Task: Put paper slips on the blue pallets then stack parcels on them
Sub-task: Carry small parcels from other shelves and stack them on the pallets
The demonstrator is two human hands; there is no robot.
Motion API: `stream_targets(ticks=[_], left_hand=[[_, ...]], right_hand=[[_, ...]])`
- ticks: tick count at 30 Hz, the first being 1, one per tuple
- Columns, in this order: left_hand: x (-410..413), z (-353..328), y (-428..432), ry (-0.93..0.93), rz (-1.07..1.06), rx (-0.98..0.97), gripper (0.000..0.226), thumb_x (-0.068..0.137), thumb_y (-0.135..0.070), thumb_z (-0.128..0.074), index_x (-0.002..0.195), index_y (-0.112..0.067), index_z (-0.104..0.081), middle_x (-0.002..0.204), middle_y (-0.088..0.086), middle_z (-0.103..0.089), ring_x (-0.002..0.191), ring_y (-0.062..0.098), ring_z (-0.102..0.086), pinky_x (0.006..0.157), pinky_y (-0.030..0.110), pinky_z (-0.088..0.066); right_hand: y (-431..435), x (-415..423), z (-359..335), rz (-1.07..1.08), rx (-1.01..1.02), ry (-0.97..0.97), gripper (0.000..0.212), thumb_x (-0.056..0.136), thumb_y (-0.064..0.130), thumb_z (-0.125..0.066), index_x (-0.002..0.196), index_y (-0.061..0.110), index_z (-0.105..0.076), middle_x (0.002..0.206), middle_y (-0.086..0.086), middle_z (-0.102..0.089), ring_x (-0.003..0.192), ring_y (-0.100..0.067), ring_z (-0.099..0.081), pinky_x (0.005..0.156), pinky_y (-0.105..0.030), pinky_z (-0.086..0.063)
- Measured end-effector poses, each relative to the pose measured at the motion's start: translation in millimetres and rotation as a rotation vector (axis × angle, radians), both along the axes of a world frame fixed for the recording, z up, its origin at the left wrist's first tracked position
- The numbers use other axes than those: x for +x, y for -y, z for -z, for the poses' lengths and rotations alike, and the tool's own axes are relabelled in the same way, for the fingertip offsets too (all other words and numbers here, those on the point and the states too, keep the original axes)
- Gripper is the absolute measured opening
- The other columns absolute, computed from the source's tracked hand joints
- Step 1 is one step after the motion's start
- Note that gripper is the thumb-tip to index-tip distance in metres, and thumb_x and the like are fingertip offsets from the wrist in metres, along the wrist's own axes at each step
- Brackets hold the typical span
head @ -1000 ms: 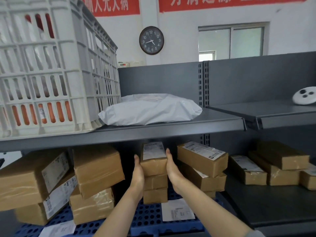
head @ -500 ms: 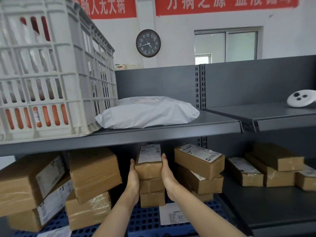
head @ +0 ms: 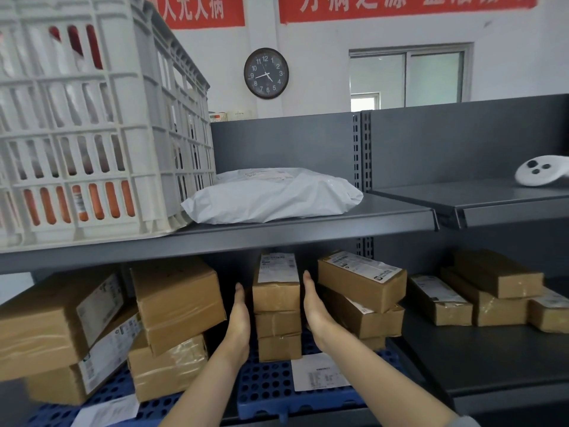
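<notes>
Three narrow brown parcels stand stacked on the blue pallet (head: 271, 392) on the lower shelf; the top parcel (head: 275, 291) carries a white label. My left hand (head: 240, 318) is flat beside the stack's left side with a thin dark gap between them. On the other side my right hand (head: 317, 306) lies flat along the stack, fingers straight. Neither hand curls around a parcel. A paper slip (head: 320, 375) lies on the pallet in front of the stack, and a second slip (head: 107, 411) lies at the lower left.
Larger parcels (head: 178, 300) lean in piles left of the stack, and another pile (head: 360, 280) stands close on the right. More parcels (head: 495, 272) sit on the right-hand shelf. Above are a white crate (head: 92, 134), a white mailer bag (head: 271, 195) and a white controller (head: 542, 171).
Both hands have slid a little lower along the stack's sides, and the left hand has come slightly away from the top parcel. The stack has not moved.
</notes>
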State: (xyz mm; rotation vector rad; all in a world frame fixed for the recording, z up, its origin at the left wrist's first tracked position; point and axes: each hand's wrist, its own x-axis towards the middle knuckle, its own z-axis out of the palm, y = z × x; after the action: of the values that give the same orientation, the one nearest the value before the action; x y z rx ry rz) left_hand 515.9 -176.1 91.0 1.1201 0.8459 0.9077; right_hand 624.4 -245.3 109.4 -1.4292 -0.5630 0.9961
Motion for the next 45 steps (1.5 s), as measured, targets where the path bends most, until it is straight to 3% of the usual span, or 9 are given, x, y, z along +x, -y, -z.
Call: stream_targets(ticks=[7, 26, 30, 33, 38, 45], left_hand=[[-8, 12, 3, -0.059, 0.0, 0.04, 0.068, 0.094, -0.061, -0.02, 0.15, -0.022, -0.024, 0.153, 0.008, -0.03, 0.139, 0.025, -0.03, 0.114, 0.039, -0.021], [-17, 23, 78, -0.139, -0.093, 0.081, 0.06, 0.098, -0.052, -0.028, 0.148, -0.018, -0.029, 0.15, 0.011, -0.035, 0.137, 0.028, -0.034, 0.115, 0.042, -0.021], [0, 25, 110, -0.15, -0.164, 0.076, 0.052, 0.1, -0.043, -0.028, 0.144, -0.015, -0.035, 0.146, 0.011, -0.041, 0.133, 0.027, -0.039, 0.11, 0.038, -0.026], [15, 26, 136, -0.136, -0.188, 0.022, 0.058, 0.098, -0.047, -0.031, 0.147, -0.015, -0.031, 0.15, 0.009, -0.035, 0.136, 0.027, -0.035, 0.113, 0.04, -0.025], [42, 9, 179, -0.111, -0.182, 0.045, 0.056, 0.098, -0.044, -0.036, 0.146, -0.016, -0.031, 0.152, 0.005, -0.032, 0.138, 0.024, -0.033, 0.113, 0.039, -0.025], [74, -25, 197, -0.137, -0.116, 0.174, 0.059, 0.096, -0.045, -0.041, 0.147, -0.018, -0.027, 0.151, 0.005, -0.034, 0.137, 0.025, -0.034, 0.115, 0.043, -0.025]], right_hand=[[4, 4, 10, 0.032, 0.016, 0.019, 0.076, 0.09, 0.07, -0.026, 0.152, 0.027, -0.019, 0.156, -0.006, -0.027, 0.142, -0.026, -0.028, 0.119, -0.046, -0.019], [79, 0, 9, 0.007, 0.057, 0.154, 0.059, 0.098, 0.049, -0.035, 0.147, 0.017, -0.03, 0.15, -0.009, -0.037, 0.135, -0.027, -0.038, 0.114, -0.042, -0.029], [103, 14, 12, -0.025, 0.075, 0.174, 0.055, 0.098, 0.045, -0.038, 0.145, 0.016, -0.035, 0.148, -0.009, -0.04, 0.134, -0.026, -0.04, 0.114, -0.043, -0.031], [130, 31, 15, -0.036, 0.061, 0.191, 0.053, 0.098, 0.046, -0.038, 0.144, 0.019, -0.036, 0.147, -0.006, -0.042, 0.133, -0.025, -0.041, 0.113, -0.043, -0.032], [173, 62, 12, -0.061, 0.046, 0.185, 0.054, 0.098, 0.046, -0.037, 0.145, 0.019, -0.035, 0.144, -0.006, -0.045, 0.13, -0.025, -0.043, 0.098, -0.036, -0.038], [215, 120, -6, 0.104, 0.042, 0.255, 0.048, 0.099, 0.041, -0.04, 0.136, 0.01, -0.043, 0.124, -0.019, -0.056, 0.113, -0.033, -0.055, 0.101, -0.046, -0.042]])
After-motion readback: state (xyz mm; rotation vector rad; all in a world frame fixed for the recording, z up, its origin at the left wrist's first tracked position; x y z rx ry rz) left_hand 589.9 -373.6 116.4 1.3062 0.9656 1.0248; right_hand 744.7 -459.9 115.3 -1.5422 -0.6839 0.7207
